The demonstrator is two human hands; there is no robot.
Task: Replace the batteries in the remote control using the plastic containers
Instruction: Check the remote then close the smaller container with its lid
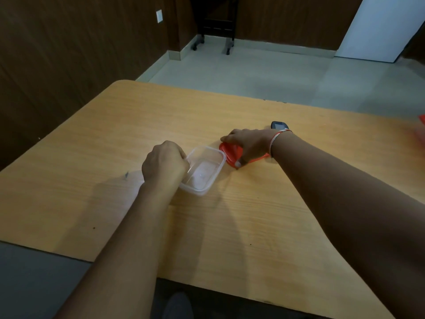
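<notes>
On the tabletop [230, 226], the left hand [164, 161] grips the rim of the clear container [207, 173] (its lid is off). The right hand [248, 142] clasps the red lid [230, 153] just beside it.

no readable text or labels anywhere

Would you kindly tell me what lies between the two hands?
Head view: the clear plastic container lies between them, left hand gripping its rim, right hand holding the red lid.
</notes>
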